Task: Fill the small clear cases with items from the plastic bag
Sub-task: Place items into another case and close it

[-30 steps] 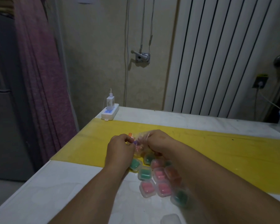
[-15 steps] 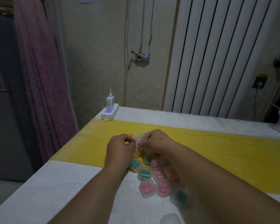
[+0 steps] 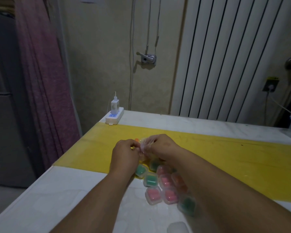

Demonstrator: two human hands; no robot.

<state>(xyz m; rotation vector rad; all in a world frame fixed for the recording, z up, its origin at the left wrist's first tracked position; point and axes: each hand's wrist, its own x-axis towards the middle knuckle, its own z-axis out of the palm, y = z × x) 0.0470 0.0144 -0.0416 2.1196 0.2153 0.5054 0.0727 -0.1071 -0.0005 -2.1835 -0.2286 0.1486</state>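
Both your hands meet over the yellow strip of the table (image 3: 40, 207): left hand (image 3: 124, 153) and right hand (image 3: 163, 145) each hold a pinching grip on the plastic bag (image 3: 145, 145) between them, forearms angled inward. Filled cases (image 3: 154, 195) cluster at six o'clock of the bag.

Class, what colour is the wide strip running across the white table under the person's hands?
Yellow. The strip crosses the white table, seen in the head view.

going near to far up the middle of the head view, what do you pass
empty clear case → pink-filled case → green-filled case → plastic bag held between both hands → yellow strip → power strip → wall valve
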